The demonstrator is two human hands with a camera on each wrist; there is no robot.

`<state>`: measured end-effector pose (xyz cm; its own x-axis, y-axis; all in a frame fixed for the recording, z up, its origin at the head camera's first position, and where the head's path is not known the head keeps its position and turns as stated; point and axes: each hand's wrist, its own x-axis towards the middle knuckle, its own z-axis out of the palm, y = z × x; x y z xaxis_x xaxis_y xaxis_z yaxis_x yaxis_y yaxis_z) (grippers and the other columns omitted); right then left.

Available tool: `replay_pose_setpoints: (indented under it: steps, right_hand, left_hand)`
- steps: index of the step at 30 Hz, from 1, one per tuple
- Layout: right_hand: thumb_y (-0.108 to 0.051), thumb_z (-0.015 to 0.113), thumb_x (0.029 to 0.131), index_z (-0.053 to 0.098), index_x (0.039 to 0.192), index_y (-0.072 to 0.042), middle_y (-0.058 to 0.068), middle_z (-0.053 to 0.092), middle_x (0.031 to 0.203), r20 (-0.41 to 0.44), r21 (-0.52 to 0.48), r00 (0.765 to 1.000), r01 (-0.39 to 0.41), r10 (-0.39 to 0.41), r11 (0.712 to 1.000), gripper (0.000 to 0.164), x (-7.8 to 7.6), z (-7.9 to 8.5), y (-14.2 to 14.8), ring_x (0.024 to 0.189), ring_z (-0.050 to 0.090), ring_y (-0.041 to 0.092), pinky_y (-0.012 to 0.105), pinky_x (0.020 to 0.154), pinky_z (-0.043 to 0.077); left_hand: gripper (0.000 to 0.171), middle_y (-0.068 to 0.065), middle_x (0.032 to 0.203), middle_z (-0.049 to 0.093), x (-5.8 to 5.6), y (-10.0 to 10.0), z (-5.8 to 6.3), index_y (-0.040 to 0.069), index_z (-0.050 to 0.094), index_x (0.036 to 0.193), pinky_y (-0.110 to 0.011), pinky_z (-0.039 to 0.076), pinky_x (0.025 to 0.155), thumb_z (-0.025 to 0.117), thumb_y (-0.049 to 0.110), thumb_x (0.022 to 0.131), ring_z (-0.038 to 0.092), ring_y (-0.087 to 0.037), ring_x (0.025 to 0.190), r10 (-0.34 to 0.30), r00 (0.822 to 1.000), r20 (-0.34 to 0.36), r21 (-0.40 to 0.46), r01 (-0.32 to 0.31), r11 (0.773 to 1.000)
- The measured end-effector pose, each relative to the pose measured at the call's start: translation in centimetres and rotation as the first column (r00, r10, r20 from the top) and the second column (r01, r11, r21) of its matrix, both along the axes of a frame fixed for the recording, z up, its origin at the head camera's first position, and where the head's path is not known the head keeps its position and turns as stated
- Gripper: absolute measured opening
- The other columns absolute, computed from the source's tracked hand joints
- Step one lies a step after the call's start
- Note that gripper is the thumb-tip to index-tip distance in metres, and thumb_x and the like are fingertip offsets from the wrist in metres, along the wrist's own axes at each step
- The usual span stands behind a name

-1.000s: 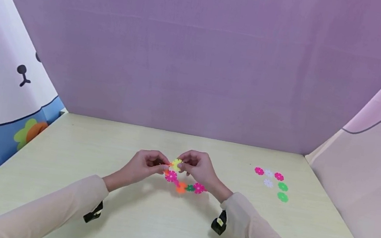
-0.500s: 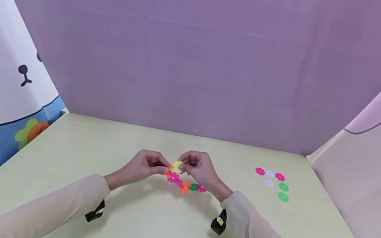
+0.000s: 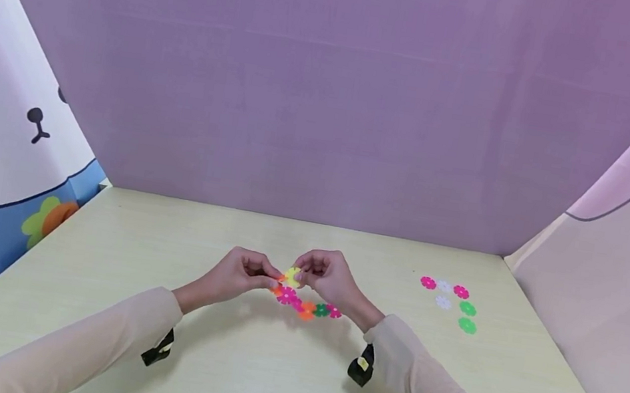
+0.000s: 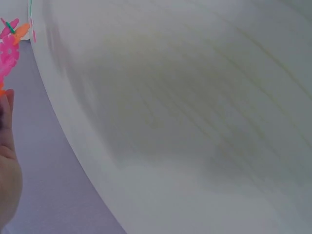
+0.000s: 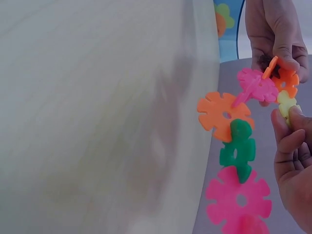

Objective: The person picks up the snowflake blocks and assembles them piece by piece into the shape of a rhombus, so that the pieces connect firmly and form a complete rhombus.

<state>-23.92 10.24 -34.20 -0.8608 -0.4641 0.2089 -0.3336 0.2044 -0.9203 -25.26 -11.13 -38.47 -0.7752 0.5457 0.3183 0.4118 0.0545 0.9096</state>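
My left hand [image 3: 244,272] pinches an orange flower-shaped interlocking disc [image 5: 287,83] at one end of a linked chain. Facing it, my right hand [image 3: 326,279] holds a yellow flower disc [image 3: 292,276] between thumb and fingers, its edge right at the orange disc. From the left hand the chain hangs in a curve above the table: pink discs [image 5: 258,85], another orange disc [image 5: 214,114], a dark green disc [image 5: 239,148] and a large pink disc [image 5: 239,197]. The chain's far end passes behind my right hand in the head view. In the left wrist view, the left hand [image 4: 9,180] shows only at the edge.
On the pale table [image 3: 241,374], several loose flower discs lie at the right: pink [image 3: 428,283], white [image 3: 443,302] and bright green [image 3: 467,325]. A purple panel [image 3: 328,104] stands at the back, with printed cloths [image 3: 9,180] at the sides.
The yellow disc has come down slightly. The hanging part of the chain has shifted a little to the right. Both hands have kept their grips and nearly the same places.
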Motion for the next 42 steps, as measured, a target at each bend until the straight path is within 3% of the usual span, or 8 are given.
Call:
replay_pose_setpoints:
  steps: [3, 6, 13, 17, 20, 31, 38, 42]
  right_hand:
    - [0.008, 0.059, 0.081, 0.061, 0.091, 0.013, 0.032, 0.057, 0.077, -0.004, 0.007, 1.0, -0.01, 0.01, 1.0, 0.011, 0.0, 0.1, 0.0, 0.07, 0.056, 0.045, 0.018, 0.053, 0.044]
    - [0.009, 0.059, 0.081, 0.062, 0.09, 0.013, 0.031, 0.058, 0.078, -0.017, 0.016, 1.0, -0.012, 0.012, 1.0, 0.01, 0.1, 0.2, -0.2, 0.071, 0.056, 0.046, 0.019, 0.054, 0.046]
    - [0.007, 0.059, 0.082, 0.062, 0.091, 0.012, 0.03, 0.059, 0.078, -0.022, 0.048, 1.0, 0.018, -0.017, 0.999, 0.011, 0.2, 0.4, -0.4, 0.06, 0.057, 0.015, 0.021, 0.054, 0.045]
    - [0.007, 0.059, 0.082, 0.062, 0.093, 0.011, 0.029, 0.059, 0.079, -0.024, 0.053, 1.0, 0.012, -0.011, 0.999, 0.012, 0.2, 0.6, -0.3, 0.058, 0.053, 0.009, 0.02, 0.053, 0.043]
    - [0.006, 0.059, 0.083, 0.061, 0.094, 0.012, 0.03, 0.058, 0.08, -0.037, 0.054, 0.999, -0.012, 0.014, 0.998, 0.013, 0.2, 0.6, -0.2, 0.058, 0.053, 0.009, 0.019, 0.052, 0.044]
    - [0.001, 0.06, 0.085, 0.061, 0.1, 0.007, 0.027, 0.06, 0.085, -0.054, 0.1, 0.996, -0.059, 0.065, 0.993, 0.016, -1.2, -0.8, 0.4, 0.063, 0.054, 0.012, 0.023, 0.053, 0.047]
    - [-0.003, 0.065, 0.082, 0.062, 0.102, 0.0, 0.015, 0.065, 0.089, -0.136, 0.196, 0.99, 0.0, 0.027, 0.981, 0.02, -2.7, -2.1, 2.0, 0.079, 0.06, 0.019, 0.022, 0.067, 0.051]
    - [0.0, 0.066, 0.08, 0.063, 0.099, 0.0, 0.019, 0.065, 0.09, -0.199, 0.238, 0.98, 0.056, -0.007, 0.97, 0.019, -3.1, -2.1, 3.5, 0.083, 0.062, 0.023, 0.024, 0.07, 0.052]
  left_hand:
    - [0.014, -0.023, 0.092, 0.068, 0.0, 0.0, 0.0, -0.005, 0.068, 0.084, -0.029, 0.055, 0.071, 0.069, 0.008, 0.078, 0.068, -0.011, 0.077, 0.006, 1.0, -0.013, -0.011, -0.007, 1.0]
    - [0.013, -0.023, 0.092, 0.068, 0.0, -0.1, 0.1, -0.005, 0.068, 0.082, -0.03, 0.056, 0.07, 0.069, 0.007, 0.078, 0.068, -0.011, 0.077, 0.016, 0.999, -0.029, -0.023, -0.017, 1.0]
    - [0.012, -0.022, 0.09, 0.069, 0.0, 0.1, 0.5, -0.005, 0.068, 0.081, -0.033, 0.056, 0.071, 0.069, 0.007, 0.078, 0.068, -0.01, 0.075, 0.032, 0.999, -0.032, -0.043, -0.034, 0.999]
    - [0.013, -0.021, 0.09, 0.069, -0.1, 0.1, 0.9, -0.004, 0.069, 0.081, -0.04, 0.055, 0.071, 0.07, 0.009, 0.078, 0.067, -0.01, 0.073, 0.024, 0.999, -0.037, -0.058, -0.026, 0.998]
    - [0.015, -0.019, 0.089, 0.069, -0.2, 0.0, 0.8, -0.002, 0.069, 0.083, -0.042, 0.054, 0.07, 0.07, 0.012, 0.078, 0.067, -0.011, 0.072, 0.016, 0.999, -0.035, -0.073, -0.019, 0.997]
    - [0.023, -0.016, 0.093, 0.068, -0.1, -0.1, 0.0, 0.002, 0.067, 0.094, -0.027, 0.055, 0.072, 0.071, 0.017, 0.077, 0.066, -0.013, 0.078, 0.063, 0.998, 0.029, -0.077, -0.061, 0.995]
    - [0.024, -0.014, 0.092, 0.068, 0.1, -0.1, -0.4, 0.004, 0.066, 0.094, -0.026, 0.055, 0.073, 0.073, 0.019, 0.076, 0.066, -0.013, 0.079, 0.112, 0.992, 0.062, -0.078, -0.108, 0.991]
    - [0.024, -0.014, 0.09, 0.068, 0.0, -0.1, -0.5, 0.003, 0.065, 0.094, -0.026, 0.055, 0.073, 0.073, 0.017, 0.076, 0.066, -0.013, 0.079, 0.122, 0.99, 0.073, -0.062, -0.118, 0.991]
